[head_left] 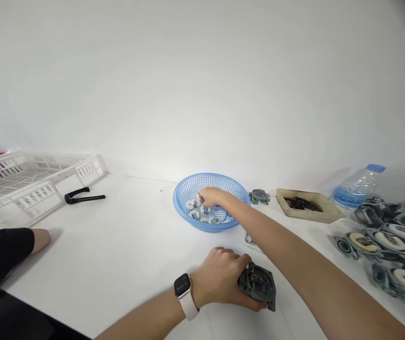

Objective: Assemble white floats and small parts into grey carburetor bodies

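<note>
My left hand [223, 278], with a watch on its wrist, is wrapped round a grey metal carburetor body [259, 283] at the front of the table. The open side of the carburetor faces up and shows its inner parts. Reaching across to the blue plastic basket [211, 227], my right hand [211, 196] has its fingers pinched together down inside it. Several white C-shaped floats [194, 215] with small metal pieces lie in the basket around those fingertips. Whatever is between the right fingertips is too small to make out.
Right of the basket are another carburetor [259, 196], a tray [315, 216] of black rings, a water bottle [356, 189] and several carburetors with floats [390, 241]. At left are a white crate [35, 203], a black watch strap [85, 199] and another person's black sleeve [4, 255].
</note>
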The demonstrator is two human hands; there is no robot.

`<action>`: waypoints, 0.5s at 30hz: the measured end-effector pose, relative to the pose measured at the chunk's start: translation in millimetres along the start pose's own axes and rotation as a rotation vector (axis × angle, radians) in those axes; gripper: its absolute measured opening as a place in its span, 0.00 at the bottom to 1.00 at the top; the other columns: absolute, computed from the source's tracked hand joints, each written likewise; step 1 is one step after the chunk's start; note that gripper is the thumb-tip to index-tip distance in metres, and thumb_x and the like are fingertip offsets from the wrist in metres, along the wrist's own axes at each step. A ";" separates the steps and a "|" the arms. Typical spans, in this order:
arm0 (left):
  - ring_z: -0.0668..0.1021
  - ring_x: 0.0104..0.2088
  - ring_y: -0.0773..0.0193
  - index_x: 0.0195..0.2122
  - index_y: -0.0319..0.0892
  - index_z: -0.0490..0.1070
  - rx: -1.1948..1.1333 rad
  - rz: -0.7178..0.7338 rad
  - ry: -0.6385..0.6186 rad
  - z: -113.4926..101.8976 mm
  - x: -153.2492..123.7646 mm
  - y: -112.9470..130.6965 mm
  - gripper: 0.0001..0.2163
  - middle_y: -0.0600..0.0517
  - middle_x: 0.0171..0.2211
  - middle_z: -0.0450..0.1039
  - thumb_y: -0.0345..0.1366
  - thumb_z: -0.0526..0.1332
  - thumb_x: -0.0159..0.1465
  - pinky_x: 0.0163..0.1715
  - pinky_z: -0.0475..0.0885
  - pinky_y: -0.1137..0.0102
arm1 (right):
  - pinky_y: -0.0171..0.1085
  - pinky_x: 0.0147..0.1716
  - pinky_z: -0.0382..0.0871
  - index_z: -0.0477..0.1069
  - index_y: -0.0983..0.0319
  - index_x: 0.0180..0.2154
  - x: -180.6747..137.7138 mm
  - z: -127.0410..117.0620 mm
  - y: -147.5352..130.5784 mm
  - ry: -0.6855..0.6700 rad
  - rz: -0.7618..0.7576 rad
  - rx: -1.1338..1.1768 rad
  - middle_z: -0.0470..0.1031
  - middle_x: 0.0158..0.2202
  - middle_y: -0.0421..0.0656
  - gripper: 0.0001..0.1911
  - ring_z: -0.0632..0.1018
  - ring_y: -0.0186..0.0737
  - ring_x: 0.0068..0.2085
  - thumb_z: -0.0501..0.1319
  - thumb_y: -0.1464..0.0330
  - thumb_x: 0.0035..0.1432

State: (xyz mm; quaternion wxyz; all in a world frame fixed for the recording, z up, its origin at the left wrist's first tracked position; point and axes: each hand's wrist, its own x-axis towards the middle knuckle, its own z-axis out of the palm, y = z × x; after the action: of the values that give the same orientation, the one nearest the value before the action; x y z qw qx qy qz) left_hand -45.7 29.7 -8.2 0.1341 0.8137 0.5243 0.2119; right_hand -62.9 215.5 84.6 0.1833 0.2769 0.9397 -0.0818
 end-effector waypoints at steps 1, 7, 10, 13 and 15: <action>0.80 0.27 0.52 0.38 0.45 0.70 0.005 0.000 0.006 0.6 -0.2 0.7 0.31 0.49 0.29 0.78 0.68 0.66 0.47 0.29 0.68 0.62 | 0.49 0.48 0.76 0.71 0.63 0.55 -0.3 2.0 1.4 -0.012 -0.001 0.008 0.73 0.55 0.48 0.17 0.78 0.47 0.50 0.63 0.63 0.69; 0.80 0.29 0.49 0.38 0.45 0.69 0.015 -0.039 -0.003 3.0 -0.4 3.7 0.33 0.48 0.29 0.78 0.69 0.67 0.45 0.31 0.69 0.61 | 0.50 0.48 0.76 0.71 0.62 0.55 -18.5 9.0 11.0 0.021 -0.041 0.155 0.73 0.55 0.48 0.16 0.78 0.47 0.50 0.63 0.63 0.69; 0.79 0.28 0.51 0.37 0.46 0.69 0.030 -0.054 -0.006 0.9 -1.3 4.2 0.35 0.49 0.27 0.75 0.71 0.66 0.42 0.30 0.69 0.61 | 0.50 0.48 0.76 0.71 0.63 0.54 -40.5 2.6 17.5 0.086 -0.102 0.326 0.73 0.55 0.48 0.16 0.78 0.47 0.50 0.62 0.63 0.69; 0.77 0.26 0.54 0.39 0.45 0.69 0.035 -0.030 0.075 -4.0 -4.1 4.4 0.38 0.52 0.25 0.73 0.72 0.67 0.39 0.29 0.68 0.62 | 0.47 0.46 0.77 0.73 0.64 0.50 -79.9 -5.2 25.8 0.107 -0.219 0.555 0.77 0.49 0.46 0.13 0.79 0.45 0.46 0.64 0.64 0.67; 0.75 0.25 0.57 0.40 0.44 0.68 0.026 0.020 0.238 -8.0 -6.6 4.2 0.34 0.53 0.24 0.71 0.70 0.65 0.46 0.28 0.67 0.63 | 0.42 0.45 0.76 0.75 0.64 0.46 -113.5 -3.9 29.3 0.082 -0.300 0.726 0.79 0.41 0.45 0.11 0.80 0.42 0.42 0.64 0.64 0.66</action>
State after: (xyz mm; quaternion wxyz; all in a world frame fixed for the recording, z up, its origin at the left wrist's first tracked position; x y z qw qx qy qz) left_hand -48.6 21.9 -0.7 0.0581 0.7898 0.5310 0.3014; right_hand 40.5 185.2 130.9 0.0216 0.1864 0.8862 -0.4235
